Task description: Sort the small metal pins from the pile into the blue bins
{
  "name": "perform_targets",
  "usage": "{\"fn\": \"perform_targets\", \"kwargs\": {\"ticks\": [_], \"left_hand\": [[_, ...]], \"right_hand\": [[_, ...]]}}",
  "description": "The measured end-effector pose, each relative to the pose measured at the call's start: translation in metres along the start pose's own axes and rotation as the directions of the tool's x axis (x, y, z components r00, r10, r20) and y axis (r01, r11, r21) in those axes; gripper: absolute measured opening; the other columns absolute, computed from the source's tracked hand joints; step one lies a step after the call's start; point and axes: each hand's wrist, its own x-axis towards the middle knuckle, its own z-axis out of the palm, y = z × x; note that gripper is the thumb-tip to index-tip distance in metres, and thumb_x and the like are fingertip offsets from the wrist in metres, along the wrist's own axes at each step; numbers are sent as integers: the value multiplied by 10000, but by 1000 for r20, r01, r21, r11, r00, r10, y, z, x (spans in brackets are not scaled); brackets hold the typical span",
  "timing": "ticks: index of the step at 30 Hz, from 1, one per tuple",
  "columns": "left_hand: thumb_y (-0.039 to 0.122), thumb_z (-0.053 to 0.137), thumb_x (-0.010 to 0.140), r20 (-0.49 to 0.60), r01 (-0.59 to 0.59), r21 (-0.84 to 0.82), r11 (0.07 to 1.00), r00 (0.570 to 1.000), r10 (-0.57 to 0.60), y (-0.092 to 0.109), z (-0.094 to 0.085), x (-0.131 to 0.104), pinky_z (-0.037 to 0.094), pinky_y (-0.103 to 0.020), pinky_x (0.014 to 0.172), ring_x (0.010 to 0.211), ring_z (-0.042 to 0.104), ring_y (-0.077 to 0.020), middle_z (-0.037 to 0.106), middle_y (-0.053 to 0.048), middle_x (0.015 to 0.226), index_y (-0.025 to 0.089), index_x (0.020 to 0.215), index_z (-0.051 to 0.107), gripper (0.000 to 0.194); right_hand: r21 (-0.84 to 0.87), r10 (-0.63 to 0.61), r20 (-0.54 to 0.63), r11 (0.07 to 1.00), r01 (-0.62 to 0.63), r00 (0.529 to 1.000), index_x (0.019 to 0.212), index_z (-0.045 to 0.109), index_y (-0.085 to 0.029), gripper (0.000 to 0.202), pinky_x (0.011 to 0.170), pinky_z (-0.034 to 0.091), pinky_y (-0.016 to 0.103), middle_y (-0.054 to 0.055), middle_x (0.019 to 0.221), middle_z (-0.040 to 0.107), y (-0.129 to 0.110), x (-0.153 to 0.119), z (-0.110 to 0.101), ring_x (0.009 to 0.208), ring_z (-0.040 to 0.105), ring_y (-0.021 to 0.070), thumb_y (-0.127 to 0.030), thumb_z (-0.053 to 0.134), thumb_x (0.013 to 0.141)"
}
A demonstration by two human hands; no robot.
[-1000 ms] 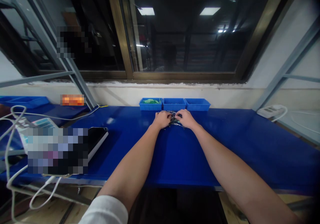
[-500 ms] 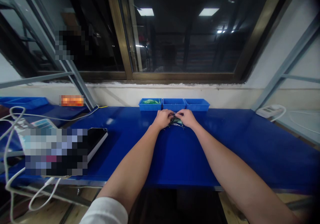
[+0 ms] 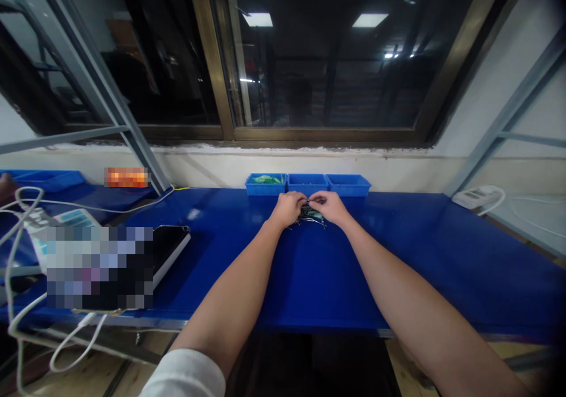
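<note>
A small heap of thin dark and silvery pieces (image 3: 312,218), with some green among them, lies on the blue table (image 3: 318,279). Over its left side is my left hand (image 3: 288,207), fingers curled and closed at the tips. My right hand (image 3: 329,204) comes in from the other side in a pinch, its fingertips close to those of the left. Whatever the fingertips hold is too small to make out. Just behind the hands stand three blue bins in a row: the left bin (image 3: 265,191) has green pieces in it, beside the middle bin (image 3: 307,188) and the right bin (image 3: 349,189).
On the left sit a black-topped device (image 3: 170,243), partly blurred out, and white cables (image 3: 20,279). Another blue tray (image 3: 53,180) is at far left, with part of a person's hand (image 3: 6,184) beside it. A white power strip (image 3: 475,197) lies at right near a metal post (image 3: 499,111).
My fingertips have shifted slightly over the heap, both hands staying close together. At the far left, another person's hand has come into clearer view by the tray.
</note>
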Motion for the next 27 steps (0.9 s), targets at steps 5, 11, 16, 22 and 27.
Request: {"fn": "perform_targets", "kwargs": {"ticks": [5,11,16,22,27], "left_hand": [[240,439,889,33,10,-44,999,999,-9,2,-2,0,412,-288,902,959,592,-164,678,-40,985,210,950,667,238],[312,426,907,-86,119,6,993,989,-118,4,-2,-2,366,-354,942,1114,520,-203,621,-62,1149,210,1115,589,284],[262,427,893,-68,183,70,981,982,-178,2,-1,-3,351,-388,940,1136,499,-221,599,-76,1178,205,1121,571,275],[242,433,875,-11,238,126,963,971,-238,-1,2,-3,353,-404,935,1143,490,-239,595,-78,1167,227,1111,575,275],[297,461,859,28,221,132,966,974,-226,-1,2,-4,364,-407,920,1106,509,-247,608,-76,1130,227,1110,593,292]], "right_hand": [[129,46,3,991,-46,999,716,688,-155,182,685,475,308,40,709,688,-1,1,-3,672,605,171,-319,669,638],[-13,50,-273,998,-56,961,809,703,-147,234,726,473,323,69,784,698,-3,2,-11,713,604,196,-323,614,683],[-389,-66,-413,914,-111,908,1009,679,-161,336,885,407,391,85,958,690,7,3,-20,920,542,250,-277,547,722],[-472,81,-390,838,-275,917,1243,528,-242,579,916,303,548,111,1277,527,26,6,-24,1139,374,356,-335,613,677],[-492,170,-348,804,-334,922,1326,416,-286,749,896,284,600,131,1442,296,31,5,-22,1212,273,415,-371,671,628]]}}
